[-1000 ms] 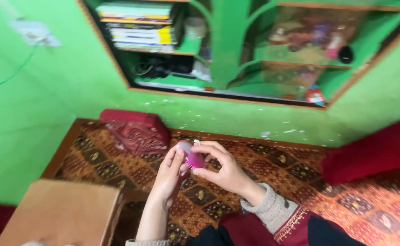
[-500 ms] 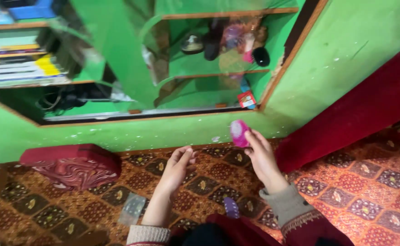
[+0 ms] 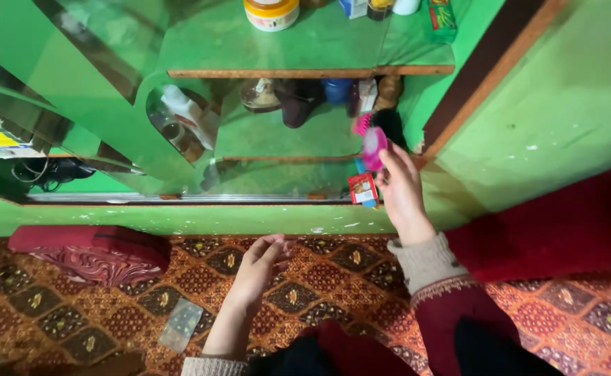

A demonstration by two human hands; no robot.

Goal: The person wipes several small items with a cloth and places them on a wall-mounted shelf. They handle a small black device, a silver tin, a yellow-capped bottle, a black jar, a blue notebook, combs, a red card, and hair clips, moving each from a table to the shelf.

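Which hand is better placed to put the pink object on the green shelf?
The right hand, probably. It holds the pink object raised just before the lower green shelf. The left hand is empty and low, over the patterned carpet.

Soft, even indoor light lit the scene, glare and reflections streaked the glass cabinet door [image 3: 110, 104], and the edges were slightly bowed and blurred.
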